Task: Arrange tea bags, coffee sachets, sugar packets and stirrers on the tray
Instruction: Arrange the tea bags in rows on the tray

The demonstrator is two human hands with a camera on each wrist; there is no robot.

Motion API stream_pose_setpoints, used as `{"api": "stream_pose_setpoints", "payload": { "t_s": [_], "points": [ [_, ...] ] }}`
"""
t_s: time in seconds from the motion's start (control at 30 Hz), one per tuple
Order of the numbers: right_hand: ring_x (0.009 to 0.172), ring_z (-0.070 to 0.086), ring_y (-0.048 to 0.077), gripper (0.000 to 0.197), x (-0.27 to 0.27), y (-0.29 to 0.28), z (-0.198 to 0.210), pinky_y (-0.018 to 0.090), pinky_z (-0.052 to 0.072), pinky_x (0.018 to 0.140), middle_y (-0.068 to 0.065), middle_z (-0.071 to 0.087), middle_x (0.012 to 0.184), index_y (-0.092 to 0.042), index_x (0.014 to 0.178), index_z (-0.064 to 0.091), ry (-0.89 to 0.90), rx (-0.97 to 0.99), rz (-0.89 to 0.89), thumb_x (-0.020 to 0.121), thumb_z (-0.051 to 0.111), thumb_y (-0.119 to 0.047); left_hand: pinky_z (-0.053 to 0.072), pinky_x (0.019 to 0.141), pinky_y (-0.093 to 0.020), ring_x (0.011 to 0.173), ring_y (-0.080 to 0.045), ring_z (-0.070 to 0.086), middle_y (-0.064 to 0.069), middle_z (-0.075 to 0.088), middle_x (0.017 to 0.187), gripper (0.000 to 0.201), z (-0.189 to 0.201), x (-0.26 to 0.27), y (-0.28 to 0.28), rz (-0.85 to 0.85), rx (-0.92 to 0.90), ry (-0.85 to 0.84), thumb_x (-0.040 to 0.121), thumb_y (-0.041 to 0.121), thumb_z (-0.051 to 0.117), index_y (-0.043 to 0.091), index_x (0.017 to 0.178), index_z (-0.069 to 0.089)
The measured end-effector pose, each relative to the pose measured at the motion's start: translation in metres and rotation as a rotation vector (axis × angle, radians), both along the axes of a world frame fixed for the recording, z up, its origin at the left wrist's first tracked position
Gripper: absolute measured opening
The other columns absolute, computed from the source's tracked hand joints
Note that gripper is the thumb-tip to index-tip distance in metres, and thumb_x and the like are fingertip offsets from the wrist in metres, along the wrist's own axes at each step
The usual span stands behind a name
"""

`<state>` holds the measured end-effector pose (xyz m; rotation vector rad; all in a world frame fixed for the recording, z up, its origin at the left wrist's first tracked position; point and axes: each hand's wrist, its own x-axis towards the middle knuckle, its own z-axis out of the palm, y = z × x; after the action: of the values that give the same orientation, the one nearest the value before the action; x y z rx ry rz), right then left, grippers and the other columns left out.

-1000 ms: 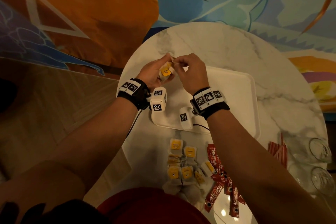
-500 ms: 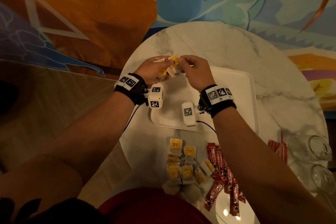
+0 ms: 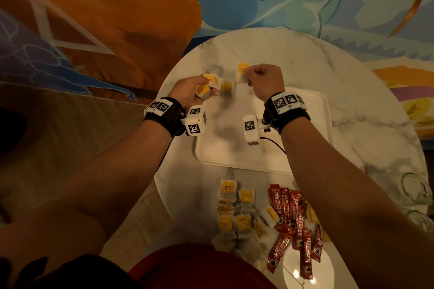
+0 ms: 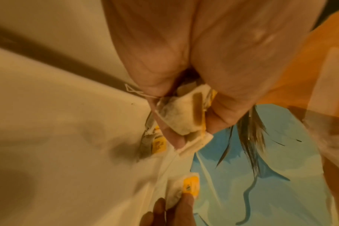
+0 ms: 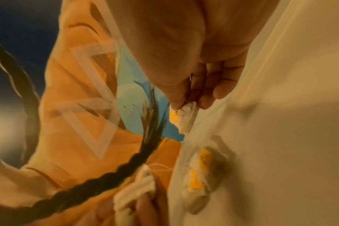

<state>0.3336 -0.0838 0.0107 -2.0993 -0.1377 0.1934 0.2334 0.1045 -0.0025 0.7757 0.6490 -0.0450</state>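
Both hands are up over the far end of the tray [image 3: 305, 110], set apart from each other. The left hand [image 3: 190, 91] is curled round a small bunch of tea bags [image 3: 206, 88], yellow tags poking out between the fingers; the left wrist view shows them squashed in the fist [image 4: 186, 116]. The right hand [image 3: 264, 80] is closed too, thumb and fingertips pinching one tea bag [image 3: 242, 71] by its edge so it hangs just above the tray's far rim. Between the two hands one more bag [image 3: 226, 85] sits by that far rim; it's blurry, so can't say for sure if it's lying flat. Nearer the person, off the tray, there's a loose pile of tea bags [image 3: 237, 213] on the marble surface [image 3: 352, 91], with red coffee sachets [image 3: 291, 223] right beside them, touching the pile. The right forearm covers part of the sachets. Two glasses [image 3: 415, 191] stand at the right edge of the surface.
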Motion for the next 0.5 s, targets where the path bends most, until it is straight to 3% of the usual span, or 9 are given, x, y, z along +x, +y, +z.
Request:
{"api": "stream_pose_setpoints", "payload": {
  "t_s": [0.1,0.23,0.3,0.4,0.43,0.5],
  "points": [
    [0.078,0.071,0.023,0.017,-0.001,-0.001,-0.013,0.04,0.06,0.081,0.005,0.075,0.08,-0.014,0.085,0.08,0.024,-0.117,0.012,0.089,0.068,-0.026,0.059,0.057,-0.028,0.084,-0.029,0.068,-0.022,0.065,0.109,0.016,0.0,0.0,-0.001,0.007,0.022,0.015,0.096,-0.002,0.054,0.001,0.105,0.066],
    [0.09,0.071,0.026,0.024,-0.007,0.002,-0.024,0.037,0.057,0.086,0.01,0.077,0.092,-0.011,0.094,0.081,0.034,-0.289,0.041,0.09,0.069,-0.032,0.06,0.062,-0.028,0.085,-0.027,0.07,-0.019,0.069,0.102,0.015,0.0,0.001,0.0,-0.016,0.077,0.017,0.096,0.003,0.058,0.004,0.107,0.067],
    [0.09,0.07,0.027,0.028,-0.007,0.006,-0.026,0.032,0.055,0.082,0.01,0.077,0.092,-0.009,0.094,0.08,0.043,-0.365,0.043,0.09,0.068,-0.034,0.061,0.069,-0.029,0.087,-0.026,0.07,-0.017,0.07,0.105,0.016,-0.001,0.001,0.0,-0.014,0.071,-0.009,0.096,0.003,0.058,0.008,0.107,0.068],
    [0.09,0.069,0.028,0.034,-0.007,0.01,-0.024,0.025,0.045,0.072,0.011,0.075,0.092,-0.007,0.094,0.079,0.032,-0.46,0.049,0.09,0.066,-0.038,0.06,0.067,-0.03,0.086,-0.025,0.072,-0.016,0.07,0.107,0.022,0.0,-0.001,0.0,-0.051,0.089,-0.04,0.098,0.003,0.057,0.008,0.117,0.065],
    [0.091,0.069,0.028,0.036,-0.008,0.01,-0.024,0.024,0.046,0.074,0.012,0.074,0.092,-0.006,0.095,0.078,0.022,-0.481,0.055,0.091,0.065,-0.039,0.06,0.066,-0.03,0.086,-0.026,0.073,-0.017,0.07,0.109,0.027,0.001,-0.002,0.0,-0.066,0.1,-0.047,0.097,0.003,0.057,0.006,0.123,0.063],
    [0.099,0.067,0.028,0.041,-0.009,0.011,-0.02,0.028,0.05,0.089,0.014,0.072,0.103,-0.003,0.105,0.075,0.001,-0.482,0.037,0.092,0.064,-0.04,0.06,0.066,-0.032,0.088,-0.027,0.073,-0.018,0.07,0.115,0.036,0.002,-0.004,0.0,-0.083,0.118,-0.045,0.096,0.003,0.06,0.004,0.132,0.06]
  ]
}}
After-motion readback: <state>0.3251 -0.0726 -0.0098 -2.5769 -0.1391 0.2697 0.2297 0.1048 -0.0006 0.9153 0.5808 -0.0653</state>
